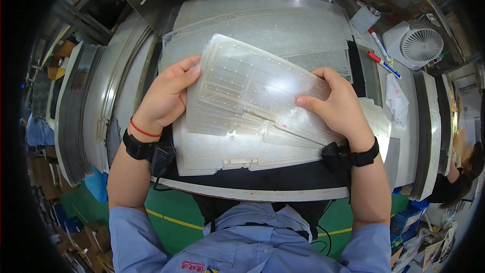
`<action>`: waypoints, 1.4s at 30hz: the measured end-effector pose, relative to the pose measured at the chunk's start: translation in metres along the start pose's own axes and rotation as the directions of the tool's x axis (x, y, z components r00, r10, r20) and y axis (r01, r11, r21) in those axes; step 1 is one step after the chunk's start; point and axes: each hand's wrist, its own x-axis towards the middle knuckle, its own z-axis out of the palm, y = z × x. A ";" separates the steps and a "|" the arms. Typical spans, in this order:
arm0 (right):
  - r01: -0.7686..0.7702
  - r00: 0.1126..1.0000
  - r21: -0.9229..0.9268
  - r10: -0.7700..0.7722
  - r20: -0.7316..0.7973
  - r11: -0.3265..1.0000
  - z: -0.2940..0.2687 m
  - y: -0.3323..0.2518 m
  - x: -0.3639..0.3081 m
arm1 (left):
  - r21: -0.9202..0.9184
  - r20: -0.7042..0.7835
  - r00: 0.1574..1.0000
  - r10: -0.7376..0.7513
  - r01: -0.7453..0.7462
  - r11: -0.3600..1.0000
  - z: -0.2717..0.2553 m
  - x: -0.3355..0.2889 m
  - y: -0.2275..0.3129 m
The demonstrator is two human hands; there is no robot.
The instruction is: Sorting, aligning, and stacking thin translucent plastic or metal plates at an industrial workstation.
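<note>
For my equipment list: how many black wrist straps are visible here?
2. One strap is on the wrist of the left hand, the other strap on that of the right hand. More may be hidden elsewhere.

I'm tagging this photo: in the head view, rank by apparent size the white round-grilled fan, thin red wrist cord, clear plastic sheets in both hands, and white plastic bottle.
Largest to smallest:
1. Clear plastic sheets
2. White round-grilled fan
3. White plastic bottle
4. Thin red wrist cord

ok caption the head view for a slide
Left hand and right hand hold fanned translucent sheets over a worktable.
</note>
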 end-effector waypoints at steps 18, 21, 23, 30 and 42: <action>-0.013 0.995 0.023 0.015 -0.096 1.000 -0.006 -0.003 -0.002 | 0.014 -0.012 0.996 0.089 -0.089 0.996 -0.001 -0.003 -0.001; 0.013 0.995 0.008 -0.013 -0.098 1.000 -0.004 0.000 -0.001 | 0.021 -0.015 0.998 0.069 -0.068 0.997 -0.001 -0.002 -0.001; 0.020 0.994 0.002 -0.020 -0.105 1.000 -0.004 0.001 -0.001 | 0.045 -0.038 0.998 0.055 -0.053 0.998 -0.001 -0.002 -0.002; 0.037 0.989 0.026 -0.033 -0.141 0.999 -0.005 0.000 -0.001 | 0.035 -0.032 0.996 0.080 -0.079 0.996 -0.001 -0.002 -0.003; 0.105 0.981 -0.047 -0.111 -0.159 0.993 -0.004 0.002 0.000 | 0.046 -0.090 0.989 0.115 -0.111 0.993 0.002 -0.002 -0.003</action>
